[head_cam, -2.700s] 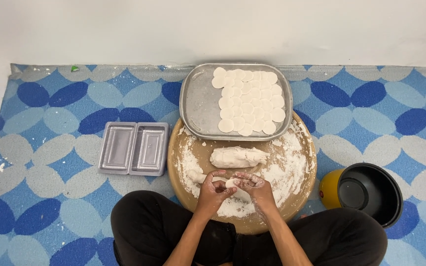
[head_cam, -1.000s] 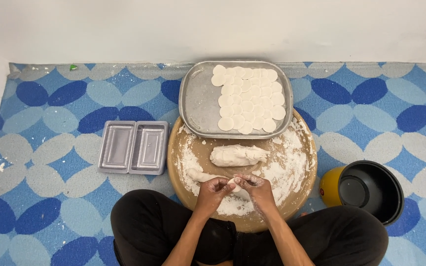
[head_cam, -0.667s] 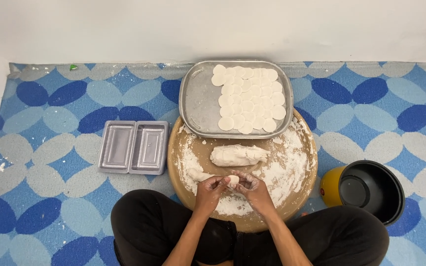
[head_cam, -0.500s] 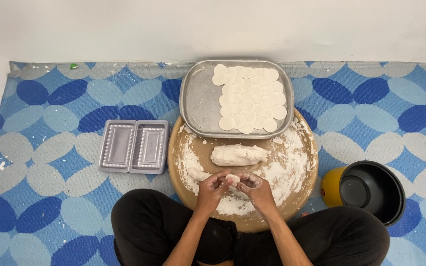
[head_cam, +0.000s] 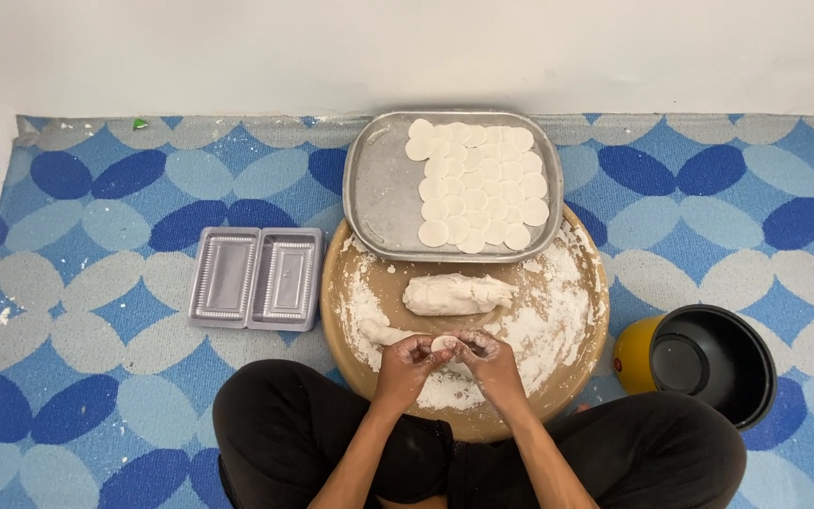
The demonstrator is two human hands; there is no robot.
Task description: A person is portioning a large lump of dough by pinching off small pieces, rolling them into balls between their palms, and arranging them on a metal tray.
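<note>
The left hand (head_cam: 409,356) and the right hand (head_cam: 487,354) meet over the near part of the round wooden board (head_cam: 350,283), fingers curled in and closed together on 1 small piece of dough (head_cam: 444,343) pinched between them, just above the floured surface. A longer dough log (head_cam: 454,293) lies across the middle of the board, apart from the hands, and a thin dough strip (head_cam: 383,332) rests just beside the left hand. Past the board, touching its far edge, sits a metal tray (head_cam: 383,193) with flat round dough discs (head_cam: 478,184) packed on its right half. 2 empty plastic containers (head_cam: 256,278) lie on the patterned mat (head_cam: 96,207) to the left; a black pot (head_cam: 713,363) stands to the right.

Doing this well seems to call for even pressure from both thumbs — turning the piece so it flattens into a round of the same thickness as the discs on the tray — and keeping fingertips floured so the dough does not stick or tear
</note>
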